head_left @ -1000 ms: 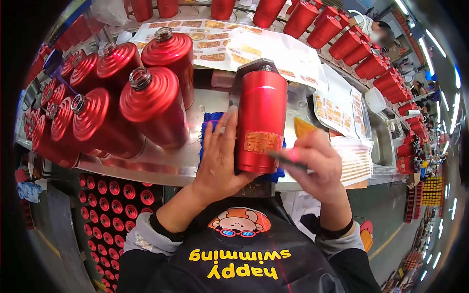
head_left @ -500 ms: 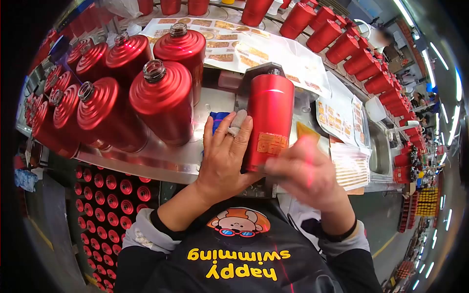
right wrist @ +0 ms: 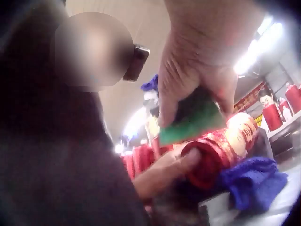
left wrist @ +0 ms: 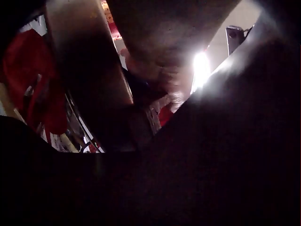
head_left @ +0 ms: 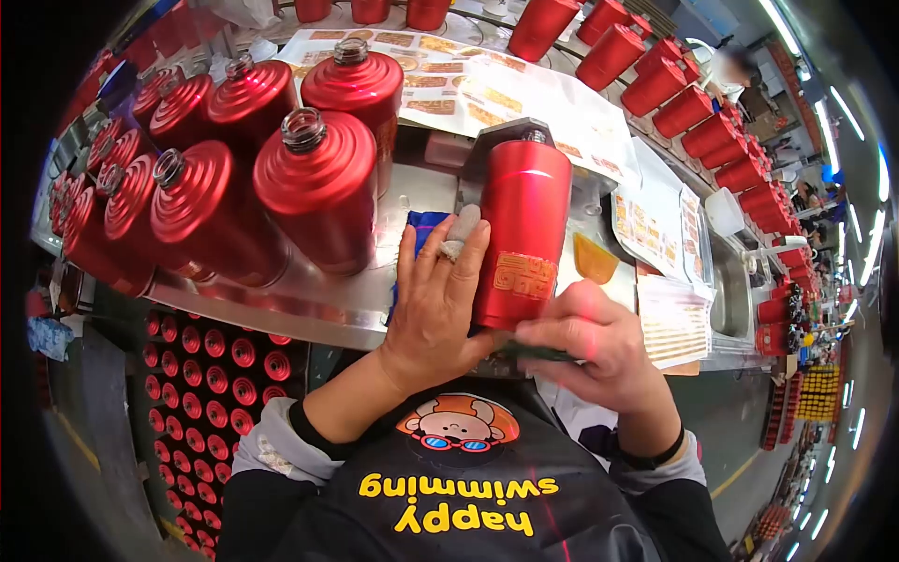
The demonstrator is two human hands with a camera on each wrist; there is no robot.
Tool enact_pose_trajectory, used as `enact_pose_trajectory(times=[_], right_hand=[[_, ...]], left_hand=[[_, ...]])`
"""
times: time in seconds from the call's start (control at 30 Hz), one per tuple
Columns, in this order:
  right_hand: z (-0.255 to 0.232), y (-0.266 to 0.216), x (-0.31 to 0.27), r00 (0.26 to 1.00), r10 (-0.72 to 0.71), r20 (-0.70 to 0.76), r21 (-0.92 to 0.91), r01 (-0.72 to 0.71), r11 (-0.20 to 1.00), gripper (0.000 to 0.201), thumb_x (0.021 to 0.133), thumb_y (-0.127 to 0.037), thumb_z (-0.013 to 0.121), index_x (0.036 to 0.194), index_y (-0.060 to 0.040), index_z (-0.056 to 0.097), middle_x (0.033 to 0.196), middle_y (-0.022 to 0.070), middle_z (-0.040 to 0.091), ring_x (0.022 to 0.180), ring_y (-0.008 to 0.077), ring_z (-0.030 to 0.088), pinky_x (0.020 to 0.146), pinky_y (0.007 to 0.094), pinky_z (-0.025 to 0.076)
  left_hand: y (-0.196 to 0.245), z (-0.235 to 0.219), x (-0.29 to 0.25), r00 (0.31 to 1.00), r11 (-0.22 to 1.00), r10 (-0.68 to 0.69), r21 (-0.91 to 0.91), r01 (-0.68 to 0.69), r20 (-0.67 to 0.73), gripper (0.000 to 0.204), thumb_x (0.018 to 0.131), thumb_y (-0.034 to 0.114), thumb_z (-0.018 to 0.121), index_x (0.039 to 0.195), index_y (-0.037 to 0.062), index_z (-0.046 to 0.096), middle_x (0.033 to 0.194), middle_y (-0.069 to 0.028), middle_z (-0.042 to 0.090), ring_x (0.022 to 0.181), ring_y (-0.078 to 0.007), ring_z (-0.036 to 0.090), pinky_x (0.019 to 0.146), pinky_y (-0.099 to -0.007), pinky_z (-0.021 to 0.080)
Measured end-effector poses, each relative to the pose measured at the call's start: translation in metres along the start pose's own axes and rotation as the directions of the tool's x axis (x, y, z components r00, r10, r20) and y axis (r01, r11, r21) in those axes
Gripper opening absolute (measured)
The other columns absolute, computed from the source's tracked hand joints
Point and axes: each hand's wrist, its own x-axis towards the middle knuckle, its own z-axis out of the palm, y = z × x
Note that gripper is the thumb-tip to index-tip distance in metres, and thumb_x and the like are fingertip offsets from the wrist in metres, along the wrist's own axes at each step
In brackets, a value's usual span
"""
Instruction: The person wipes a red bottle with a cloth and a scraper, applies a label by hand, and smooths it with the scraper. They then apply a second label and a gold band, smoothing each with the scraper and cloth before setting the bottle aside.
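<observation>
A red bottle (head_left: 526,225) with a gold label (head_left: 523,275) near its base lies on a dark holder, neck pointing away. My left hand (head_left: 433,300) lies along its left side, fingers extended, thumb at the base; two fingers wear pale covers. My right hand (head_left: 592,345) pinches a dark green flat tool (head_left: 548,353) just off the base. In the right wrist view the right hand (right wrist: 202,61) grips that green piece (right wrist: 193,123) over the bottle's base (right wrist: 203,162), where the left thumb presses. The left wrist view is mostly dark.
Several red bottles (head_left: 318,197) stand at the left. A blue cloth (head_left: 423,225) lies under the left fingers. A yellow piece (head_left: 594,258) lies to the right, by label sheets (head_left: 674,318) and a sink (head_left: 733,281). More label sheets (head_left: 524,94) spread behind.
The right hand with the green tool has moved from the gold label down past the bottle's base. The left hand stays against the bottle, and the view has shifted slightly.
</observation>
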Motion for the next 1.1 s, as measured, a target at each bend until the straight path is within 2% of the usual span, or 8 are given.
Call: enact_pose_trajectory(times=[0.07,0.13,0.17,0.3,0.43,0.63,0.93,1.1], right_hand=[[-0.007,0.003,-0.006,0.981,0.194,-0.007,0.057,-0.193,0.979,0.025,0.074,-0.005,0.080,0.096,-0.0059,0.069,0.079,0.0066,0.060,0.073,0.0227,0.060,0.065,0.0313,0.047],[-0.001,0.017,-0.014,0.787,0.549,-0.281,0.201,-0.511,0.836,0.016,0.082,-0.006,0.076,0.096,-0.0042,0.067,0.079,0.0025,0.063,0.072,0.0119,0.059,0.063,0.0241,0.045],[0.005,0.015,-0.014,0.721,0.615,-0.319,0.517,-0.411,0.751,0.012,0.090,-0.010,0.071,0.097,-0.0020,0.065,0.082,-0.0002,0.065,0.072,0.0038,0.056,0.061,0.0192,0.043],[0.017,0.018,-0.018,0.700,0.661,-0.271,0.595,-0.417,0.686,0.015,0.093,-0.014,0.069,0.099,-0.0007,0.063,0.082,-0.0005,0.065,0.067,0.0033,0.056,0.059,0.0186,0.044],[0.028,0.027,-0.019,0.547,0.779,-0.305,0.778,-0.329,0.535,0.020,0.094,-0.018,0.069,0.102,-0.0016,0.062,0.085,-0.0014,0.065,0.071,0.0036,0.057,0.060,0.0190,0.045],[0.045,0.044,-0.030,0.515,0.803,-0.299,0.808,-0.311,0.501,0.021,0.096,-0.021,0.067,0.102,-0.0022,0.061,0.083,-0.0030,0.062,0.069,0.0018,0.052,0.059,0.0177,0.042],[0.047,0.048,-0.034,0.502,0.803,-0.322,0.804,-0.303,0.512,0.020,0.096,-0.021,0.067,0.101,-0.0024,0.061,0.084,-0.0026,0.063,0.070,0.0020,0.053,0.061,0.0183,0.044],[0.041,0.043,-0.036,0.533,0.766,-0.361,0.732,-0.347,0.586,0.021,0.095,-0.021,0.067,0.100,-0.0018,0.061,0.085,-0.0014,0.063,0.075,0.0032,0.055,0.063,0.0201,0.045]], left_hand=[[-0.001,0.003,-0.002,1.000,1.000,0.020,-0.008,-0.019,0.017,0.105,0.073,0.048,0.078,0.150,-0.0033,0.028,0.144,-0.0249,0.043,0.135,-0.0429,0.037,0.114,-0.0629,0.013],[-0.006,0.003,-0.001,0.999,0.999,0.031,-0.009,-0.030,0.043,0.104,0.074,0.048,0.077,0.150,-0.0028,0.027,0.146,-0.0245,0.042,0.136,-0.0436,0.035,0.114,-0.0631,0.012],[-0.008,0.003,-0.002,0.998,0.999,0.008,-0.035,-0.006,0.055,0.104,0.075,0.047,0.077,0.151,-0.0023,0.027,0.146,-0.0243,0.041,0.137,-0.0440,0.034,0.114,-0.0631,0.012],[0.002,-0.001,-0.003,1.000,1.000,-0.004,-0.007,0.004,0.009,0.101,0.076,0.047,0.076,0.151,0.0002,0.028,0.149,-0.0237,0.039,0.139,-0.0438,0.032,0.114,-0.0631,0.010],[0.014,-0.003,0.009,0.987,0.971,0.162,0.180,-0.160,0.001,0.097,0.079,0.046,0.073,0.151,-0.0006,0.027,0.148,-0.0238,0.041,0.139,-0.0429,0.035,0.115,-0.0621,0.010],[0.002,0.005,-0.003,0.998,0.994,0.050,-0.095,-0.052,-0.024,0.099,0.074,0.034,0.081,0.152,0.0021,0.028,0.150,-0.0230,0.040,0.139,-0.0372,0.040,0.115,-0.0608,0.015],[0.017,-0.006,0.004,0.944,0.913,0.313,0.239,-0.330,0.106,0.062,0.085,0.016,0.065,0.144,0.0161,0.048,0.133,-0.0077,0.062,0.138,-0.0316,0.043,0.118,-0.0548,0.009],[0.017,-0.005,0.006,0.974,0.962,0.225,0.149,-0.228,0.037,0.070,0.080,0.021,0.073,0.142,0.0026,0.045,0.136,-0.0161,0.058,0.131,-0.0376,0.049,0.115,-0.0563,0.023]])
